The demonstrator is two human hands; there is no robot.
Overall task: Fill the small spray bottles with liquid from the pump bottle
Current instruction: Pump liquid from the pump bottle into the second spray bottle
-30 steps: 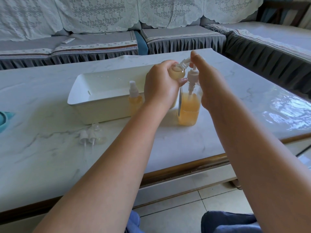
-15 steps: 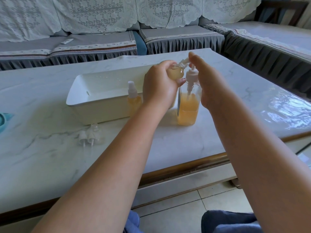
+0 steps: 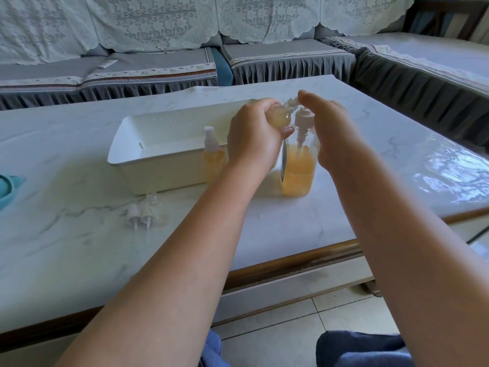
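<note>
Tilting toward the right, the small spray bottle (image 3: pixel 278 118) sits in the left hand (image 3: pixel 255 137), whose fingers are curled right round its body with the thumb tucked under its lower edge. Its long axis runs up and to the right, with the neck meeting the nozzle of the pump bottle (image 3: pixel 299 165) above the table. Some pale yellow liquid shows inside it (how full, I cannot tell, since the hand covers most of it).

The right hand (image 3: pixel 328 131) reaches over the pump head (image 3: pixel 303 117), fingers fairly straight and close together, the index finger stretched out over the top of the spout; it does not look wrapped round anything. The pump bottle stands upright on the marble table (image 3: pixel 264 229), roughly half full of orange-yellow liquid.

Just left of the left wrist a second small bottle (image 3: pixel 213 157), capped and full, stands upright touching the front wall of a white rectangular tray (image 3: pixel 164 170). Nearer the table's front edge lie loose spray tops (image 3: pixel 145 213), on their sides. A teal object (image 3: pixel 8 189) pokes in at the far left. Behind the table runs a grey sofa (image 3: pixel 158 67) draped with lace covers.
</note>
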